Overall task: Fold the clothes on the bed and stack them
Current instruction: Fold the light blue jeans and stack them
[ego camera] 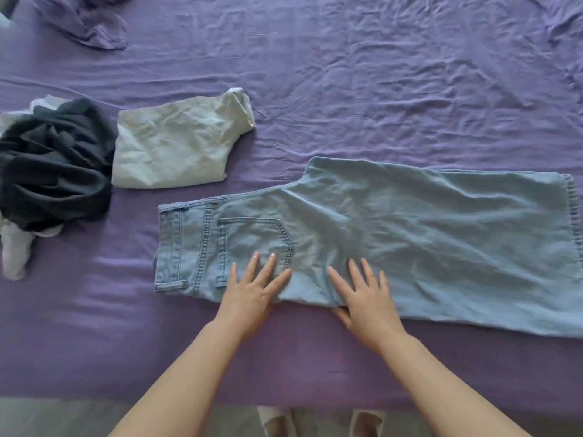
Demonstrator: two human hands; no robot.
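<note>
Light-blue jeans (pixel 394 234) lie folded lengthwise, flat beside folded cream garment (pixel 176 146).

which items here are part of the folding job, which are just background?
Job: light blue jeans under left hand and right hand; folded cream garment; crumpled dark clothes pile.
Background: purple bedsheet; purple pillowcase; slippers.

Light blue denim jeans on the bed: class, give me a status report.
Both hands, left and right, flat on light blue denim jeans, no grip. Jeans halved lengthwise. Folded cream garment and dark crumpled pile lie apart.
</note>
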